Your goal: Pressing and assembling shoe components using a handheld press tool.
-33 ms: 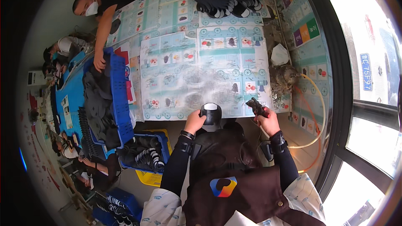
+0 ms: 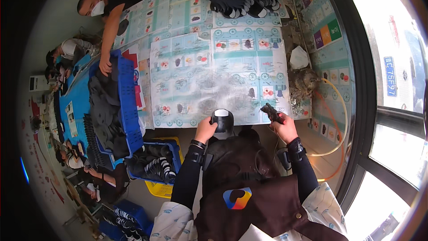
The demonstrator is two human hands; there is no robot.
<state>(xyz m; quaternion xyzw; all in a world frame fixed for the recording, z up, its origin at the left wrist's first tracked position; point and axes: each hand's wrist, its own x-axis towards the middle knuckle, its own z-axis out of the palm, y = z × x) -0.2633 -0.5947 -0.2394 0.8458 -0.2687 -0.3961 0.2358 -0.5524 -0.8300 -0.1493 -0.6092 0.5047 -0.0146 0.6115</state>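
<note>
Currently the left hand (image 2: 205,130) pinches a black piece (image 2: 224,124); the right hand (image 2: 286,128) grips, apparently, a spray gun (image 2: 270,112).

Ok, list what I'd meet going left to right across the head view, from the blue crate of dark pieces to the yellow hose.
Blue crate, left hand, black rounded piece with white patch, spray gun, right hand, yellow hose.

White-patched black piece (image 2: 225,125), dark tool (image 2: 270,112)
</note>
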